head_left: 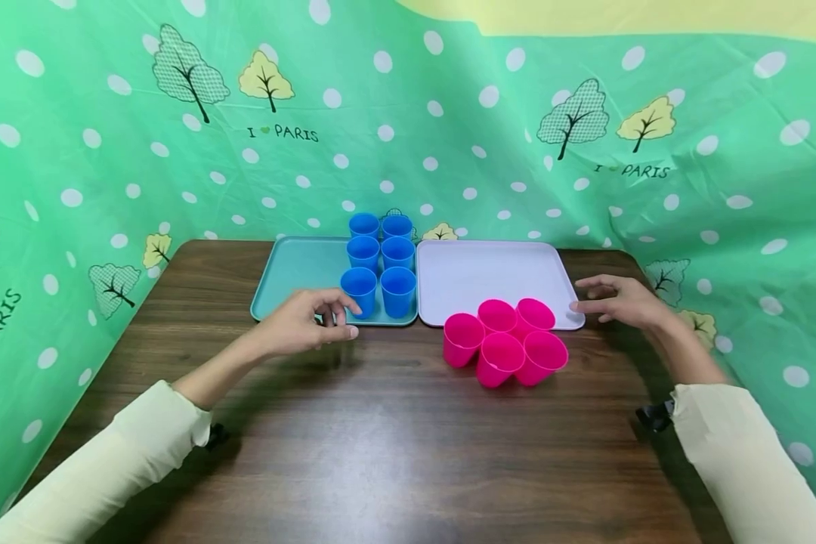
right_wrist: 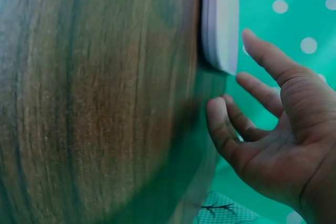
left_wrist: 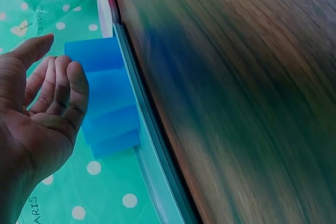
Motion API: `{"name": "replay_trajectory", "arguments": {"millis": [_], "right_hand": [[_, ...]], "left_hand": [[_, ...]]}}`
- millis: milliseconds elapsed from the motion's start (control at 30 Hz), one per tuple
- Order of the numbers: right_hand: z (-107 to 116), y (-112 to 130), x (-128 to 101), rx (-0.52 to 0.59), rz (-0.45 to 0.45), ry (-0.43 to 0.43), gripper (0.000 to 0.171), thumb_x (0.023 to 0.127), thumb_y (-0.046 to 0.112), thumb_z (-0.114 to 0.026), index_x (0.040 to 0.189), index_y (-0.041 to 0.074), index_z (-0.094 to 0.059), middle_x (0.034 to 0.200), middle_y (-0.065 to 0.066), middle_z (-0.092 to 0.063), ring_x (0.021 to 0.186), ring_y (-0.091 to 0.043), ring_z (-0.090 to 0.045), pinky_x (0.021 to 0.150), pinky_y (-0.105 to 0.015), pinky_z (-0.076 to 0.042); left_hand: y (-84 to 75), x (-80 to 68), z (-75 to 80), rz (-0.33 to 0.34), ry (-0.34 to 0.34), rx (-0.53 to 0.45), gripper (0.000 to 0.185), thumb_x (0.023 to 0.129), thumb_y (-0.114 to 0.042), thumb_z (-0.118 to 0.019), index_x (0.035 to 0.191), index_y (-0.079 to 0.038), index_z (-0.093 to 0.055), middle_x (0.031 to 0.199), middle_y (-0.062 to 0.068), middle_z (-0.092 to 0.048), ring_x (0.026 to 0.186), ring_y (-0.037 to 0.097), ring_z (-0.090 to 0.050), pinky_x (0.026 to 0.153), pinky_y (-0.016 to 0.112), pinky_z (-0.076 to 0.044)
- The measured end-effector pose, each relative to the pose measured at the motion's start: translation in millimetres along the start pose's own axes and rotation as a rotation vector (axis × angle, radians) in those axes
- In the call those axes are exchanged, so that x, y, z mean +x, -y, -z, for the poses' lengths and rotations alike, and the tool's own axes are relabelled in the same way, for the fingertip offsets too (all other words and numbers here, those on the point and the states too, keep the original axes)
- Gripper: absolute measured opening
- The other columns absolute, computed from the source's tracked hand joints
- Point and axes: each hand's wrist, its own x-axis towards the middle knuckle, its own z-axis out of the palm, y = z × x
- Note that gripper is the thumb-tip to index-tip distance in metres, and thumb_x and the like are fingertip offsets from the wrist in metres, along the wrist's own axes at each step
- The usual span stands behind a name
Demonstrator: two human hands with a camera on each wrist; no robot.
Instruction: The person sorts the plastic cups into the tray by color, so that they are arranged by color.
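Several blue plastic cups (head_left: 398,293) stand in two columns on the right part of a teal tray (head_left: 299,279). My left hand (head_left: 310,320) hovers at the tray's front edge, closest to the front-left blue cup (head_left: 358,292). Its fingers are loosely bent around nothing, and whether a fingertip touches that cup I cannot tell. A cluster of several pink cups (head_left: 500,361) sits at the front of a pale lavender tray (head_left: 489,264), partly over its front edge. Beside that tray's right corner is my right hand (head_left: 622,301), also holding nothing, its fingers relaxed and spread (right_wrist: 283,135).
The two trays lie side by side at the far end of a dark wooden table (head_left: 381,446). Right behind them hangs a green dotted cloth (head_left: 449,166), which also runs along both sides. A black strap device (head_left: 655,415) shows at the right sleeve.
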Motion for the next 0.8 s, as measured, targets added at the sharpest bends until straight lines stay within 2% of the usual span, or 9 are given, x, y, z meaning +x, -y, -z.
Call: {"name": "replay_trajectory", "arguments": {"millis": [133, 367, 667, 800], "right_hand": [[-2, -9, 10, -0.006, 0.018, 0.016, 0.083, 0.103, 0.042, -0.084, 0.165, -0.002, -0.051, 0.147, -0.034, -0.057, 0.108, -0.03, -0.071, 0.082, -0.031, -0.068], [0, -12, 26, -0.008, 0.029, 0.049, 0.084, 0.103, 0.043, -0.084, 0.17, 0.007, -0.048, 0.146, -0.03, -0.056, 0.115, -0.036, -0.066, 0.084, -0.035, -0.067], [6, -5, 46, 0.005, 0.068, 0.073, 0.077, 0.106, 0.036, -0.082, 0.168, 0.004, -0.05, 0.141, -0.028, -0.056, 0.114, -0.035, -0.069, 0.09, -0.045, -0.07], [7, -1, 51, -0.008, 0.088, 0.091, 0.074, 0.106, 0.029, -0.082, 0.166, 0.0, -0.05, 0.138, -0.03, -0.055, 0.115, -0.037, -0.066, 0.092, -0.05, -0.07]], "left_hand": [[-0.8, 3.9, -4.5, 0.006, 0.02, -0.005, 0.031, 0.1, -0.019, -0.089, 0.126, -0.007, -0.079, 0.093, 0.006, -0.071, 0.077, 0.024, -0.067, 0.056, 0.034, -0.061], [-3.4, 8.6, -11.3, 0.008, 0.054, -0.011, 0.035, 0.101, -0.021, -0.087, 0.129, -0.002, -0.077, 0.095, 0.006, -0.071, 0.08, 0.023, -0.067, 0.057, 0.035, -0.062], [-7.1, 15.4, -19.3, 0.004, 0.082, -0.006, 0.038, 0.1, -0.02, -0.087, 0.133, -0.003, -0.076, 0.097, 0.004, -0.071, 0.08, 0.022, -0.068, 0.057, 0.039, -0.064], [-8.6, 17.9, -23.5, -0.013, 0.098, -0.007, 0.037, 0.101, -0.017, -0.086, 0.133, -0.003, -0.076, 0.097, 0.005, -0.07, 0.08, 0.02, -0.068, 0.058, 0.044, -0.065]]}}
